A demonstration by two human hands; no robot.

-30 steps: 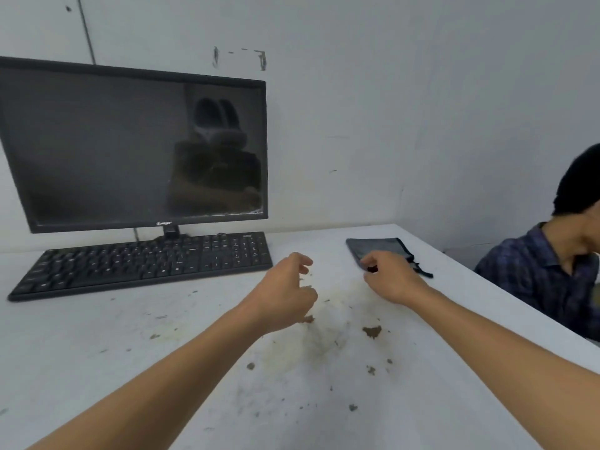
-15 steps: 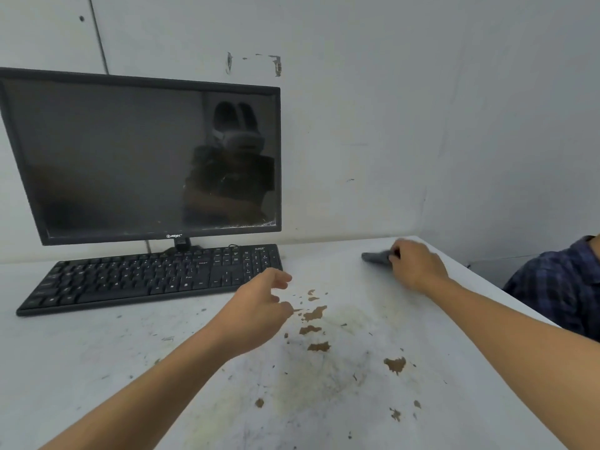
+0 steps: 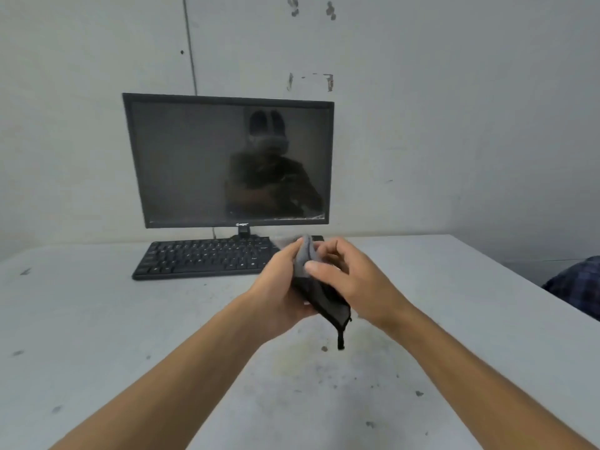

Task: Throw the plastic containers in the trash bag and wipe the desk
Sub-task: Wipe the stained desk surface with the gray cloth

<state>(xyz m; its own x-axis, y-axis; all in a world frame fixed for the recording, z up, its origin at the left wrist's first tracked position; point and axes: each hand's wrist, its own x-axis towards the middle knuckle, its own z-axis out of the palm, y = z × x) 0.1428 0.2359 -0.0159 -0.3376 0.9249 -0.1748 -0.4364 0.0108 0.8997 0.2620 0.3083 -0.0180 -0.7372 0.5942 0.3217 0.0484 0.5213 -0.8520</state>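
Observation:
A dark grey cloth (image 3: 319, 295) with a black edge and a dangling black loop is held up in front of me, above the white desk (image 3: 97, 336). My left hand (image 3: 279, 290) grips it from the left and below. My right hand (image 3: 354, 280) pinches its upper part from the right. Both hands are close together over the middle of the desk, just in front of the keyboard. Small dark specks and faint smudges mark the desk surface below the hands. No plastic containers or trash bag are in view.
A black keyboard (image 3: 204, 259) lies at the back of the desk under a switched-off black monitor (image 3: 227, 160) against the grey wall. A person's blue checked sleeve (image 3: 578, 287) shows past the desk's right edge.
My right hand picked the cloth up from the desk's far right and brought it to the middle. My left hand rose and took hold of it too. The view lifted and shifted.

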